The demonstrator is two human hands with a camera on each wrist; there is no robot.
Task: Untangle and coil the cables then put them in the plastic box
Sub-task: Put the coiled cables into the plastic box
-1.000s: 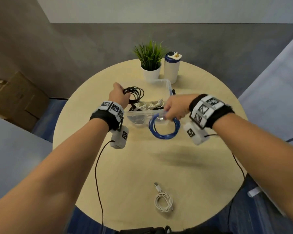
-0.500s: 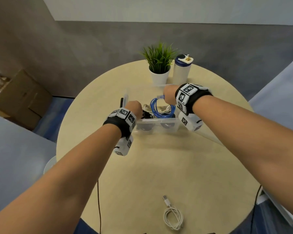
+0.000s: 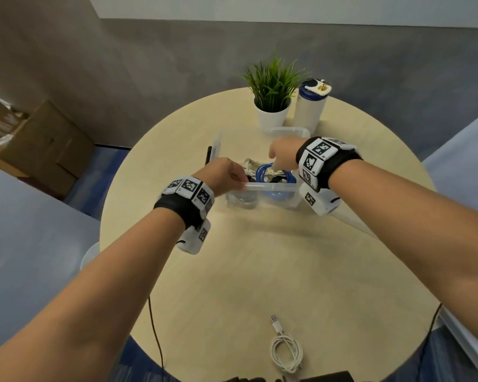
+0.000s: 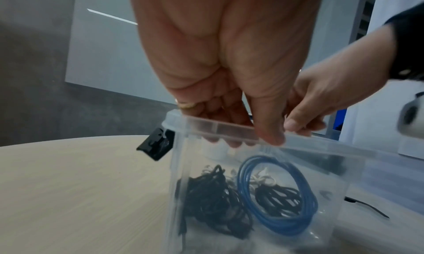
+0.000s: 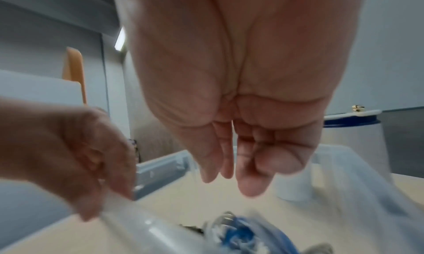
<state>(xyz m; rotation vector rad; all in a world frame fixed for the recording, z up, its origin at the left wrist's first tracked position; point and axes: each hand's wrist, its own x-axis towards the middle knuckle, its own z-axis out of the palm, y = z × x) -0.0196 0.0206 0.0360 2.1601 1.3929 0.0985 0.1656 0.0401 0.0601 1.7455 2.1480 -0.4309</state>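
Steadying the plastic box (image 3: 271,186) at its near rim, the left hand (image 3: 223,174) pinches that rim, thumb outside and fingers (image 4: 207,111) curled inside, probably so the box stays put on the bench (image 3: 260,271). The right hand (image 3: 283,153) hovers over the box, its fingers (image 5: 215,160) relaxed and holding nothing. The blue cable (image 4: 275,194) lies coiled inside, below those fingers and apart from them, beside black cables (image 4: 213,200). A white cable (image 3: 286,351) waits coiled at the bench's near edge.
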